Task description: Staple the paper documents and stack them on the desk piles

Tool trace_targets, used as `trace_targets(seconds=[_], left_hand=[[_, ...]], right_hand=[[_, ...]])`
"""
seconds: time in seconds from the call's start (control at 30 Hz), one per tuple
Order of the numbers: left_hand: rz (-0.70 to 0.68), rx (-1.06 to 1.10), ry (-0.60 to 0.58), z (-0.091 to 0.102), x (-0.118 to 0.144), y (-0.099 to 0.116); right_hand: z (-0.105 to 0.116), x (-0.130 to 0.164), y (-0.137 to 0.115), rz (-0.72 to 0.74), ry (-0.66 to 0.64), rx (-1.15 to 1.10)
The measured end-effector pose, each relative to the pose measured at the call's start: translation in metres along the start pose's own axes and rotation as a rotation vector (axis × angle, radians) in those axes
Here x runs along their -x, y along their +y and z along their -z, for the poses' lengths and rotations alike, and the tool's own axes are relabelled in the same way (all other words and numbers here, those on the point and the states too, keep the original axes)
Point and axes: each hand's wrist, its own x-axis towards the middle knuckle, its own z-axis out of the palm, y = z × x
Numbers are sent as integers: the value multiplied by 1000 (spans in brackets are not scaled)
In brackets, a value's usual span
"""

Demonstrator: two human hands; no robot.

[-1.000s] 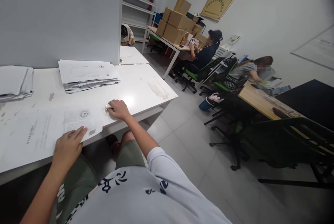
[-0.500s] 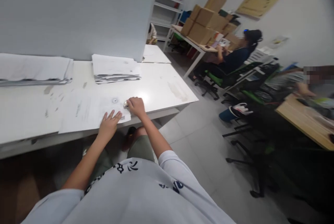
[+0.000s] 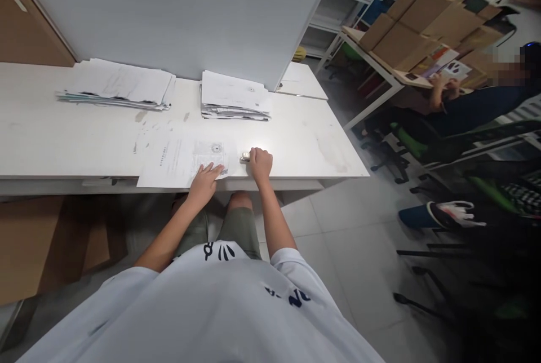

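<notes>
Two hands are placed at the desk [image 3: 84,143] edge. The sheet [image 3: 181,157] is pinned under the flat, spread fingers of the left hand [image 3: 205,180]. A small metal object, prob. a stapler [image 3: 245,156], is covered by the curled right hand [image 3: 260,163], just beyond the sheet's corner. Two stacks [image 3: 234,98] lie farther back, untouched; whether the sheet is stapled can't be told.

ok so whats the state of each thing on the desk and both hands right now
left hand: flat, fingers spread, pressing on the sheet
sheet: lying flat at the desk's front edge
right hand: curled over the small metal object
small metal object: on the desk, partly covered
middle stack: piled, uneven edges
left stack: piled, fanned out
</notes>
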Motion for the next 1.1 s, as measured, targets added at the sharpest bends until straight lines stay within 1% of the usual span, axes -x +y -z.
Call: trace_targets(seconds=[0.1, 0.2, 0.27, 0.37, 0.43, 0.5, 0.6, 0.67, 0.8, 0.87, 0.93, 1.03, 1.1], left_hand=[[-65, -24, -15, -4, -3, 5], [-132, -82, -36, -7, -7, 15], [-150, -98, -23, -9, -8, 19], [-167, -81, 5, -9, -7, 18], [-159, -63, 10, -8, -4, 17], [-146, -61, -17, -8, -3, 16], [-157, -85, -69, -6, -1, 15], [-169, -112, -80, -5, -1, 16], [-191, -172, -99, -1, 1, 20], [-226, -199, -116, 0, 2, 27], [-249, -230, -140, 1, 1, 35], [-193, -300, -158, 0, -6, 49], [-145, -350, -168, -3, -14, 55]], right_hand=[[0, 0, -1, -17, -6, -16], [4, -4, -2, -32, -51, -34], [9, -7, -2, -35, -87, -42], [16, -13, -2, -74, -136, -57], [19, -16, -1, -125, -171, -110], [20, -18, -1, -176, -197, -187], [18, -19, 0, -213, -180, -233], [17, -19, 2, -218, -168, -247], [17, -21, 10, -275, -184, -435], [17, -21, 14, -309, -164, -541], [14, -20, 17, -325, -112, -608], [8, -17, 18, -353, 11, -681], [4, -15, 18, -378, 74, -732]])
